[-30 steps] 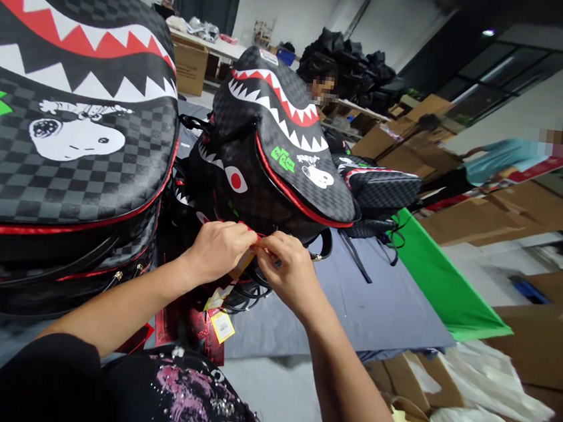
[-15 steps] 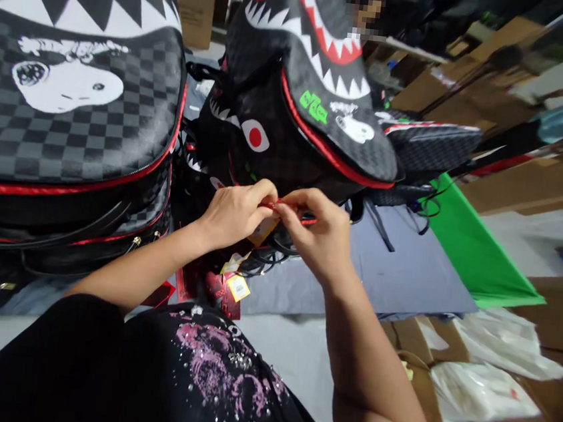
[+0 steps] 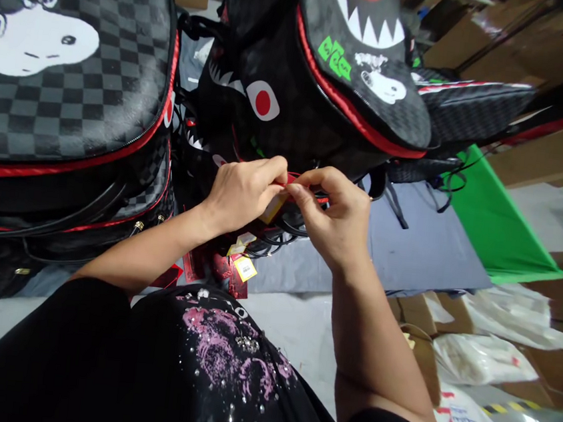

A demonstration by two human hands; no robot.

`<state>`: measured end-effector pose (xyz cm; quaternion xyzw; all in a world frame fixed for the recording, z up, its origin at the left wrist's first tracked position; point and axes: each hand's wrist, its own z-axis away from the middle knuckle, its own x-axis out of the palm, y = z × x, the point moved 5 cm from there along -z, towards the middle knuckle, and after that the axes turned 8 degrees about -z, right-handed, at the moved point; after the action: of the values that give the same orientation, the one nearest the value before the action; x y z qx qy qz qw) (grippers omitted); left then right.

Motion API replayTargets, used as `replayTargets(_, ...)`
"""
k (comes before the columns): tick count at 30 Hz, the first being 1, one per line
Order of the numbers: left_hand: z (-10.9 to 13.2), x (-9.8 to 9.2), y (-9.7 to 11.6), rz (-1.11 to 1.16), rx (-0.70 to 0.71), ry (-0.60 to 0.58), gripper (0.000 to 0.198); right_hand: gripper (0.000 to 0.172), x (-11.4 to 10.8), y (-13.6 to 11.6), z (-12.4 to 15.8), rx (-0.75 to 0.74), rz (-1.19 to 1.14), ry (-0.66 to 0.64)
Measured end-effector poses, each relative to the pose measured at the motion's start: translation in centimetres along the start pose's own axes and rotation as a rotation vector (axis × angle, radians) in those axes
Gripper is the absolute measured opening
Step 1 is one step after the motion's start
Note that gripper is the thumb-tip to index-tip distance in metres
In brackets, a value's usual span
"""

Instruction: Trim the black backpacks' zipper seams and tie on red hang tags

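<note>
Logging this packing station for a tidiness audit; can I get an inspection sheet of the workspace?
Surface: grey mat under the backpacks, green sheet beside it.
Job's things: shark-mouth backpack; red cord and yellow tag at the fingertips.
Clutter: hang tags below the hands; plastic bags at right.
Hands: left hand and right hand both pinch the red cord.
Cables: black straps looped under the hands.
Surroundings: larger checkered backpack at left, cardboard boxes behind.

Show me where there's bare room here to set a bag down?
The grey cloth is bare between the backpack straps and the green sheet. The pale floor by the hang tags is also open. Crowded: the stacked backpacks, and where left hand and right hand pinch a red strip.
</note>
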<state>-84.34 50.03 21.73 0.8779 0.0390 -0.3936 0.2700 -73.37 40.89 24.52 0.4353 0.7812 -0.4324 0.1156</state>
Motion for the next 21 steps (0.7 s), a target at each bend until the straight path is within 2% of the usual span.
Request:
replayTargets(5, 0.0, 0.7, 0.1, 0.117, 0.064, -0.131, 0.016, 0.008, 0.0, 0.5, 0.4, 0.039, -0.028, 0.026)
replayTargets(9, -0.1, 0.4, -0.2, 0.069, -0.009, -0.05, 0.009, 0.007, 0.1, 0.9, 0.7, 0.072, -0.072, 0.035)
replayTargets(14, -0.1, 1.2, 0.0, 0.144, 0.071, -0.147, 0.012, 0.01, 0.2, 1.4, 1.1, 0.112, -0.11, 0.03)
replayTargets(18, 0.0, 1.0, -0.5, 0.098, 0.002, -0.045, 0.008, 0.01, 0.4, 1.5, 1.3, 0.126, -0.129, 0.036)
replayTargets(21, 0.1, 1.5, -0.2, 0.17, 0.073, -0.138, 0.013, 0.01, 0.4, 1.6, 1.4, 0.132, -0.13, 0.058)
